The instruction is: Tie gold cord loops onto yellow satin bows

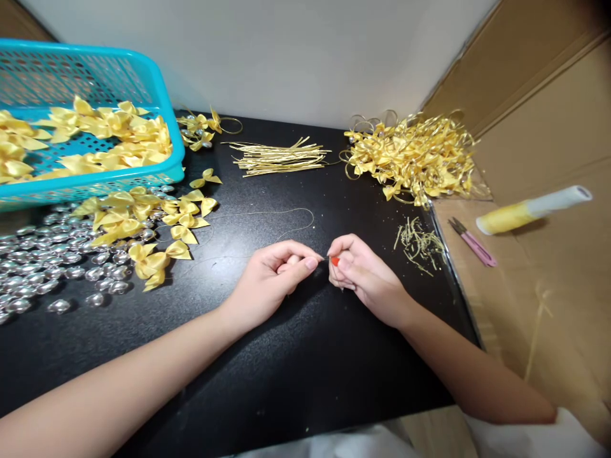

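My left hand (274,277) rests on the black table (296,356), its thumb and forefinger pinched on the end of a thin gold thread (281,213) that loops back across the table. My right hand (363,273) is closed just to the right, fingertips almost meeting the left ones. It holds a small red-orange object (335,261) that I cannot identify. Loose yellow ribbon bows (143,222) lie to the left of my hands, beside several silver beads (52,261).
A turquoise basket (157,95) of yellow bows stands at the back left. A bundle of cut gold strips (279,157) and a heap of finished bows with gold loops (413,156) lie at the back. Gold trimmings (417,245), pink snips (472,242) and a yellow spool (529,208) sit right.
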`<state>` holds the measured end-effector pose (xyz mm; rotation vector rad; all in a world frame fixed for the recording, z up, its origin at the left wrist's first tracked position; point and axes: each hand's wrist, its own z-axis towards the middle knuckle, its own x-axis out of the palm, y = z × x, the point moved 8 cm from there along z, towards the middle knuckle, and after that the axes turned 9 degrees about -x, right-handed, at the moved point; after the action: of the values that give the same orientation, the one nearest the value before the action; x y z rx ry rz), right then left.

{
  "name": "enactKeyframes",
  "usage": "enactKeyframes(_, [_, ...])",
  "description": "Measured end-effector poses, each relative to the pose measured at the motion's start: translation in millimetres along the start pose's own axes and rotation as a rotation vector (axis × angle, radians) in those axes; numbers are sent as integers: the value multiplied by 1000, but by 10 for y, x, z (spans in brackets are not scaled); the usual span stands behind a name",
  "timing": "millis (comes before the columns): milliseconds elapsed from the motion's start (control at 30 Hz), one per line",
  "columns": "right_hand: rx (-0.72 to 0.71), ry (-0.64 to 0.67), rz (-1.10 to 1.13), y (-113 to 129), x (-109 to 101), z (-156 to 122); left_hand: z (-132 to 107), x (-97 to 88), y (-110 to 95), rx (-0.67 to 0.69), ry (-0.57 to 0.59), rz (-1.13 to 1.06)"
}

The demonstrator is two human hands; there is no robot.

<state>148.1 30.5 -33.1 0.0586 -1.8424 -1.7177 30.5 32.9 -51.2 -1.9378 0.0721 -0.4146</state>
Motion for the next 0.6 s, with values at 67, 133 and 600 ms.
enactKeyframes(67, [6, 0, -5, 3, -1, 2, -1, 5, -5, -4, -3, 7])
enactKeyframes(133, [15, -1, -9, 0, -2, 2, -2, 7, -9, -10, -9, 11])
enactKeyframes(600, [8, 8, 24, -21, -14, -4, -4, 9, -21, -4, -5, 9])
